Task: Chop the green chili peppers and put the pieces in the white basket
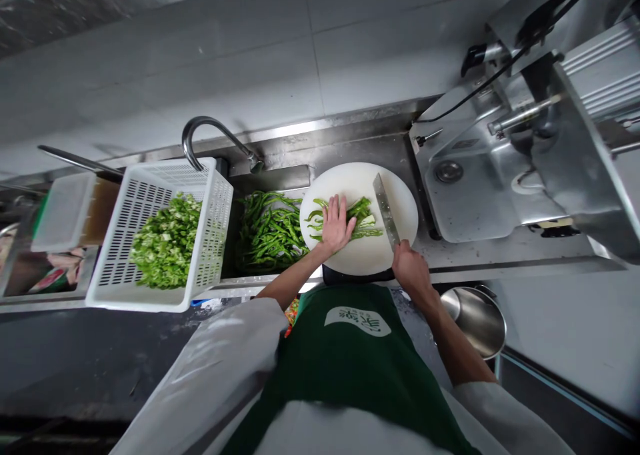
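A round white cutting board (350, 258) lies in front of me on the steel counter. Flat on the long green peppers (361, 210) there, my left hand (339, 223) presses down with fingers stretched out. My right hand (410, 266) is wrapped round the handle of a cleaver (386, 208), whose blade rests over the board just right of the peppers. Some peppers are partly hidden beneath my left palm. To the left of the board, a sink basin holds many whole green peppers (273, 232).
A white plastic basket (213, 242) with chopped green peppers (167, 242) stands at the left, under a curved faucet (210, 122). On the right is a metal slicing machine (470, 175). A steel pot (475, 322) sits below the counter edge, near my right forearm.
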The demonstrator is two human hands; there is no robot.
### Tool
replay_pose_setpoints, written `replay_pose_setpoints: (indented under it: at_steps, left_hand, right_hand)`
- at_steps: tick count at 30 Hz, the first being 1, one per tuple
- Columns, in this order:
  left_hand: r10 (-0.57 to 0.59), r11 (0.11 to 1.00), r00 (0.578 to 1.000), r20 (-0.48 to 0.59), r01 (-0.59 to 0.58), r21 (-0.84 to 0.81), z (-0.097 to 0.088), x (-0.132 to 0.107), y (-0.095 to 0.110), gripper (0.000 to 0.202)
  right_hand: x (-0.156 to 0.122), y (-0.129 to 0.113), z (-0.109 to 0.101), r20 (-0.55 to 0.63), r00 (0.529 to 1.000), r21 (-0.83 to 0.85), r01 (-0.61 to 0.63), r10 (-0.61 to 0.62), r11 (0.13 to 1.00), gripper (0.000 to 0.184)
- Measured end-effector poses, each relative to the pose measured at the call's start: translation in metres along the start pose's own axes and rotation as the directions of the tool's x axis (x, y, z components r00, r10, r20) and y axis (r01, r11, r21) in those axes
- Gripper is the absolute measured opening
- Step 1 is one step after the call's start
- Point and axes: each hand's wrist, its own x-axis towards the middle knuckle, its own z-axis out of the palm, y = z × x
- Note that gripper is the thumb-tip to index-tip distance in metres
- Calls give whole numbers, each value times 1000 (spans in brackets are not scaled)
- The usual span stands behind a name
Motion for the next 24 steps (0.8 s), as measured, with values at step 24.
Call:
replay_pose_setpoints:
  at_steps: [24]
  left_hand:
    - [-6, 1000, 1000, 10, 6, 3, 7, -4, 0, 74]
  right_hand:
    - [46, -36, -10, 40, 998, -55, 54, -52, 997, 37]
